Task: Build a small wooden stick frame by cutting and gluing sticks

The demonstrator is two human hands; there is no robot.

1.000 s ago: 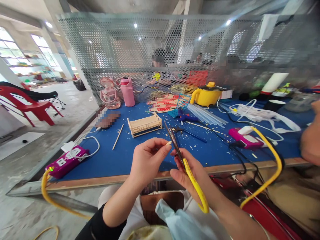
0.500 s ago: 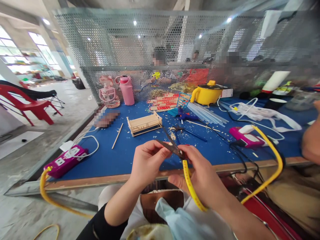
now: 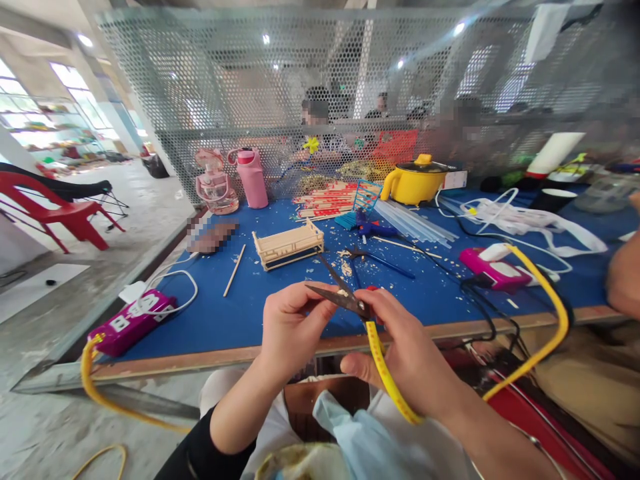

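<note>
Pinches a pale piece (image 3: 343,293) in the left hand (image 3: 290,327) between parted blades of scissors (image 3: 361,306) gripped in the right hand (image 3: 405,353), above the tabletop (image 3: 225,323) near its front edge, with moving room leftward to a purple power strip (image 3: 134,333).

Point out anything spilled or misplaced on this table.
Pale wooden scraps lie strewn across the blue tabletop, thickest beside the blue-handled pliers, beyond the yellow-handled metal scissors; uncollected, they look like spilled litter.
</note>
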